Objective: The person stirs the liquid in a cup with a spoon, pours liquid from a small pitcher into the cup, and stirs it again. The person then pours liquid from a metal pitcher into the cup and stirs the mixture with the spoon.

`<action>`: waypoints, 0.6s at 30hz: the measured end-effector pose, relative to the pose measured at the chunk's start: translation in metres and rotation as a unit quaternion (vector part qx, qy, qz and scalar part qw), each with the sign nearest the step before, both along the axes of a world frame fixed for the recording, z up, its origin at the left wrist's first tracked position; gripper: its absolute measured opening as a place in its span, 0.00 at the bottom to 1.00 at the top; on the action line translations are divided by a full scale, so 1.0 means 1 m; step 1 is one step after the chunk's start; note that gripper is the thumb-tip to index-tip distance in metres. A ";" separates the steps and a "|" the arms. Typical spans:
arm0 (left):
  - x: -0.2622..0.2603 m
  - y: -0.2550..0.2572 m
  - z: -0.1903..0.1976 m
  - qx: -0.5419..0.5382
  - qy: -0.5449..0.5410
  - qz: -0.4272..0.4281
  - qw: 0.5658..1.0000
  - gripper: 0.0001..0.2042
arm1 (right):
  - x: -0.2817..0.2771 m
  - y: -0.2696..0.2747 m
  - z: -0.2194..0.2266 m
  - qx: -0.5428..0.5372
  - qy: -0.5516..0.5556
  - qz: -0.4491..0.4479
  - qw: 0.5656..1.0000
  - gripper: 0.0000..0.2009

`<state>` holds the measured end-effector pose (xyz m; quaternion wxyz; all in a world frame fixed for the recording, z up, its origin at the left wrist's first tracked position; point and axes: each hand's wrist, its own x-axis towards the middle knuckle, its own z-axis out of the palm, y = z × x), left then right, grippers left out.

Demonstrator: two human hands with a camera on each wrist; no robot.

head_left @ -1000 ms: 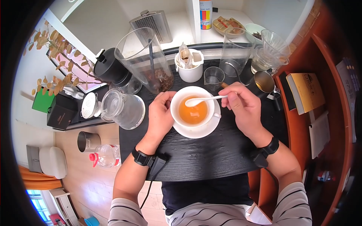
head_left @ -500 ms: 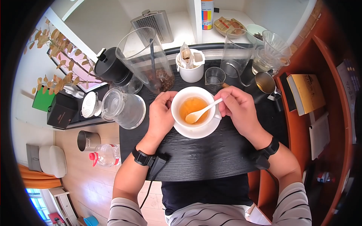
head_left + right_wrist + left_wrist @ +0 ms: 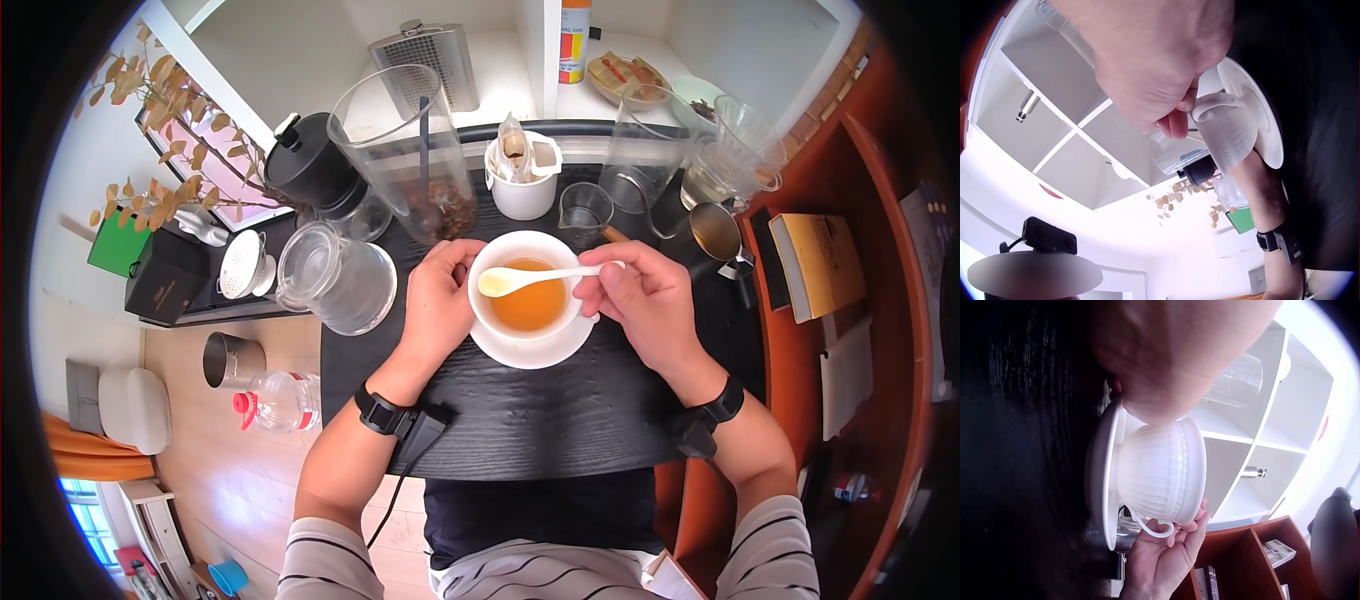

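Note:
A white cup (image 3: 581,322) of orange-amber liquid (image 3: 530,306) stands on a white saucer (image 3: 540,356) on the black table. My right hand (image 3: 645,300) pinches the handle of a white spoon (image 3: 545,273) between thumb and fingers. The spoon lies nearly level over the cup, its bowl above the left part of the opening with a pale yellowish sheen in it. Against the left side of cup and saucer, my left hand (image 3: 440,290) holds the saucer's edge with bent fingers. The left wrist view shows the fluted cup wall (image 3: 1157,462) and the handle (image 3: 1159,531) beyond.
Behind the cup stand a white mug with a drip bag (image 3: 522,185), a small glass pitcher (image 3: 586,210) and a tall glass cylinder (image 3: 405,150) with dark beans. A lidded glass jug (image 3: 340,280) is at left, a metal pitcher (image 3: 716,235) at right. Brown shelves (image 3: 860,160) border the right side.
The spoon swings from dipping toward the near side of the liquid to a raised, level pose pointing left. My left hand keeps its place by the cup. The head view shifts slightly.

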<state>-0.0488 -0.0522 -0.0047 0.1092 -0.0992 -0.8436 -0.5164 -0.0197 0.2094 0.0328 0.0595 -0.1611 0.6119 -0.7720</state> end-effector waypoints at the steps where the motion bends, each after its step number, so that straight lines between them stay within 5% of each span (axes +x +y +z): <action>1: 0.000 0.000 -0.001 0.003 -0.001 0.001 1.000 0.09 | 0.001 0.000 0.001 0.001 0.001 0.002 1.000 0.14; 10: -0.002 -0.001 -0.005 0.008 -0.006 0.002 1.000 0.08 | 0.003 0.002 0.002 0.045 0.090 0.011 0.995 0.13; 18: 0.000 0.001 -0.001 0.012 -0.006 0.006 1.000 0.08 | -0.002 0.000 0.000 0.070 0.135 -0.074 0.986 0.10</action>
